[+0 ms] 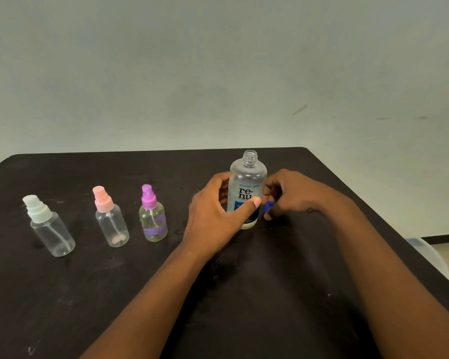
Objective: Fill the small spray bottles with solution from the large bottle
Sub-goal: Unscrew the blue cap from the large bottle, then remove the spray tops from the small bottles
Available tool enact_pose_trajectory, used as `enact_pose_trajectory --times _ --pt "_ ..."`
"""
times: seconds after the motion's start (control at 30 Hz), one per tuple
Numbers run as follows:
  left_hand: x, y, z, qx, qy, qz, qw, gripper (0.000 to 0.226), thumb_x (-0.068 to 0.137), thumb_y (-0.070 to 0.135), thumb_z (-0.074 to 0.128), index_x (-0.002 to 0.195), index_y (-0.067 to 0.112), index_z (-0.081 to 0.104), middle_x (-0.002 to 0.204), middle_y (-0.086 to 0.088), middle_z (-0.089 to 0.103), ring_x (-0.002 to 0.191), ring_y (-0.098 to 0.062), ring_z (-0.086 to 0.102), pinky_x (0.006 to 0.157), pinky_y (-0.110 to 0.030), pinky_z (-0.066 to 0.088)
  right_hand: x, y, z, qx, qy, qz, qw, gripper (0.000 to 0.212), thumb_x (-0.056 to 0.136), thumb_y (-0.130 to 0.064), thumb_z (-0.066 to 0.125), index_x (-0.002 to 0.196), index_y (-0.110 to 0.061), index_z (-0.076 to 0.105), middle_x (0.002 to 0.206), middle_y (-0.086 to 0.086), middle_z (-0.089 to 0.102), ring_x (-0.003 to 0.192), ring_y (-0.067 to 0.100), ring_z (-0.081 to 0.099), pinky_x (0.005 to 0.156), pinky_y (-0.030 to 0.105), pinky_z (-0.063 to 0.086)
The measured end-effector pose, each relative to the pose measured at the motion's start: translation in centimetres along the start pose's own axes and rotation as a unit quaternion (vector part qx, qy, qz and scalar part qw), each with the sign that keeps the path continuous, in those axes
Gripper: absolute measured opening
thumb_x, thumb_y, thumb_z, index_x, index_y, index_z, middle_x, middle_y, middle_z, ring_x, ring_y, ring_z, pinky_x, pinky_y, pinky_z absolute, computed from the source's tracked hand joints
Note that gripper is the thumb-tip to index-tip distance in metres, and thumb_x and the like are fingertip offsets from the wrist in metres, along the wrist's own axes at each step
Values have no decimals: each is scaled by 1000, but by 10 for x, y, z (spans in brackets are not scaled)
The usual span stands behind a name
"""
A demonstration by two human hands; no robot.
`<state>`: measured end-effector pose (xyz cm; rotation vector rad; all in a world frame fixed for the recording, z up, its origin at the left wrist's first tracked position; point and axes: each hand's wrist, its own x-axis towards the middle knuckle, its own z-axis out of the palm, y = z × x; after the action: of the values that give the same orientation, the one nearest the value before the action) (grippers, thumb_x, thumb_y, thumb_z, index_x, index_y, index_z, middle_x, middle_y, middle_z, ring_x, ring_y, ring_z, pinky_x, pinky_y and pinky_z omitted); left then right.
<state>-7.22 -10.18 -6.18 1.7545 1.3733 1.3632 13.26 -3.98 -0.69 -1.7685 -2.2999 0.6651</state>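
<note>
On the table (88,294) — large bottle (248,177) upright, uncapped, clear.

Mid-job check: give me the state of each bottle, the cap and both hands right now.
Large bottle: upright, uncapped, neck open.
Blue cap: off, held low beside the large bottle.
Purple-capped spray bottle: capped, yellowish liquid inside.
Pink-capped spray bottle: capped, looks empty.
White-capped spray bottle: capped, looks empty.
Left hand: grips the large bottle.
Right hand: pinches the blue cap.
</note>
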Motion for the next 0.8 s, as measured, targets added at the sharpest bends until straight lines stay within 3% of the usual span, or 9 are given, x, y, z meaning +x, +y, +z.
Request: enact_pose_trajectory --times 0.1,0.23,0.4,0.47,0.6,0.7,0.8 --pt "1 1 0 13 -4 8 1000 64 84 53 83 138 33 55 128 18 67 114 1 65 94 -18 56 0 -1 1 -11 -40 18 999 28 70 -22 97 87 -26 74 89 -2 76 87 18 74 86 48 64" --pt "2 2 0 8 -13 12 1000 72 84 49 83 145 32 49 136 17 64 116 5 62 89 -6 50 -1 -2 1 -13 -51 18 998 32 70 -23 97 91 -27 73 92 -2 75 90 18 73 88 45 62" --pt "1 3 -1 14 6 19 1000 84 85 50 83 155 27 43 145 10 61 127 -3 61 107 -28 54 -6 3 -12 27 -51 -20 998 46 64 -24 99 102 -29 74 98 1 77 90 19 74 91 47 61" --pt "-2 3 -1 31 19 17 999 90 85 54 81 159 26 38 148 10 59 130 -4 59 111 -35 53 -16 7 -27 59 -20 -35 997 47 67 -16 99 106 -27 74 103 5 76 90 17 74 92 44 60" --pt "-13 6 -2 78 66 25 994 95 88 60 74 164 31 27 159 11 47 143 -10 48 117 -46 46 -39 2 -54 143 163 -97 971 31 81 -5 88 104 -21 76 99 8 78 86 20 71 85 37 59" --pt "-21 14 -3 115 115 72 984 88 94 51 72 165 29 25 165 5 39 151 -14 40 121 -44 43 -40 -23 -54 214 381 -160 885 14 88 -16 81 98 -19 73 88 9 73 71 18 60 71 31 49" --pt "-24 29 -14 157 184 171 955 74 97 33 70 161 17 38 160 -2 44 150 -15 39 123 -22 30 -43 -62 -45 253 516 -221 788 11 89 -21 75 94 -13 68 81 8 66 67 20 55 63 29 46"
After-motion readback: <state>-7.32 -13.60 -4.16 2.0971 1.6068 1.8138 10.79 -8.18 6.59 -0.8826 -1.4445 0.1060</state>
